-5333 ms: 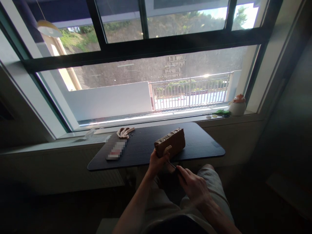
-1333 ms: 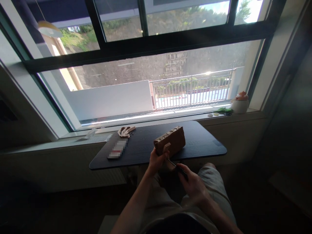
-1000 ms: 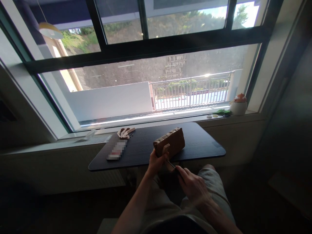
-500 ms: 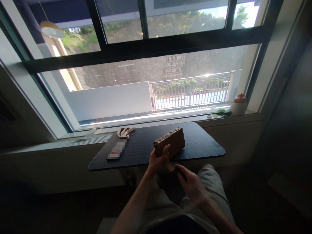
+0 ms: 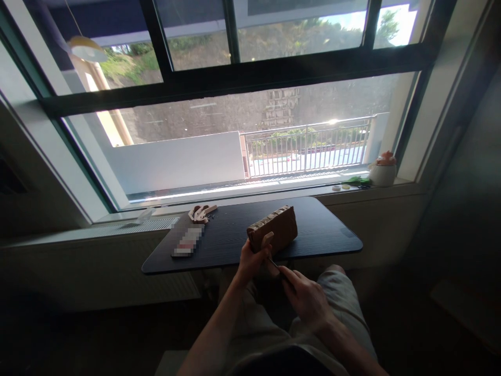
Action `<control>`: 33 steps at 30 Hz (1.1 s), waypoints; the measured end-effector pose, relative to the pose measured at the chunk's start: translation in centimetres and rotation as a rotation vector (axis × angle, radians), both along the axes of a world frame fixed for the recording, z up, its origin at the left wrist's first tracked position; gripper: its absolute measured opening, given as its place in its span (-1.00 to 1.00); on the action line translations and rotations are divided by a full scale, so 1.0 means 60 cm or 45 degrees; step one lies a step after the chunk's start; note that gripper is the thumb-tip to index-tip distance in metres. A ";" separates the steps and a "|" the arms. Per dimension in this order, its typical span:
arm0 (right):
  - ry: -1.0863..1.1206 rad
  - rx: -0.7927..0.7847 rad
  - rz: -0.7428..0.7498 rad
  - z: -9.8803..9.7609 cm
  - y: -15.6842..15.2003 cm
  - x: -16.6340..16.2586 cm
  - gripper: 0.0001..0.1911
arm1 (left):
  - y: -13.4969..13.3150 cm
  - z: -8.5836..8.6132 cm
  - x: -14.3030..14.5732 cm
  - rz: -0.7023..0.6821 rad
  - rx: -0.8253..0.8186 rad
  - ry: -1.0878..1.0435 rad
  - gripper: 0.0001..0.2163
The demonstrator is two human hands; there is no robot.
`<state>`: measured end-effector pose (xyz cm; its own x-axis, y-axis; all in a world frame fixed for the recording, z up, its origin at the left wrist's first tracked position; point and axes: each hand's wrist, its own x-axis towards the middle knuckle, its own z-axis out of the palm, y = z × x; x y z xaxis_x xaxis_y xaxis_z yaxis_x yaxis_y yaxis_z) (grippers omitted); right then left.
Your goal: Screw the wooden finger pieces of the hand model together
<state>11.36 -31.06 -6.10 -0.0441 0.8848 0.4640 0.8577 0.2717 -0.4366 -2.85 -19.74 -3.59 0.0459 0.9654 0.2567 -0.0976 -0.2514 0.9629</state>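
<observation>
My left hand point(image 5: 252, 262) is closed round a small pale wooden piece point(image 5: 267, 239), whose end sticks up above the fingers. In my right hand point(image 5: 307, 295) is a slim dark-handled tool point(image 5: 275, 265); its thin metal part reaches to the wooden piece at my left fingers. Whether that part is a blade or a shaft, I cannot tell. Just beyond my left hand, a brown cardboard box point(image 5: 284, 230) sits on the dark table point(image 5: 326, 230). Both hands are over my lap at the table's near edge.
At the table's left lie several pale wooden pieces point(image 5: 201, 213) with small dark bits beside them, and a flat blurred-out object point(image 5: 188, 241). A white jar point(image 5: 382, 173) with an orange top stands on the window sill. A radiator point(image 5: 129, 261) is below the window.
My right hand has shifted slightly left and forward along with the tool, closer to my left hand. The left hand, the wooden piece and the box look unchanged.
</observation>
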 end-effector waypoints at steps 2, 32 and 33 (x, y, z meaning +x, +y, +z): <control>0.178 -0.053 0.043 0.000 0.003 0.001 -0.62 | -0.003 0.004 0.000 0.002 -0.009 0.005 -0.60; 0.473 -0.092 0.063 -0.001 0.013 0.005 -0.66 | 0.005 -0.005 -0.001 -0.015 0.008 -0.063 -0.57; 0.361 -0.067 0.034 0.001 0.010 0.004 -0.65 | 0.004 -0.005 -0.001 -0.007 0.009 -0.060 -0.57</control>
<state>11.58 -30.45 -6.07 0.0575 0.9082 0.4145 0.6921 0.2629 -0.6722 -2.93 -19.48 -3.88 0.0392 0.9634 0.2652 -0.1439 -0.2572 0.9556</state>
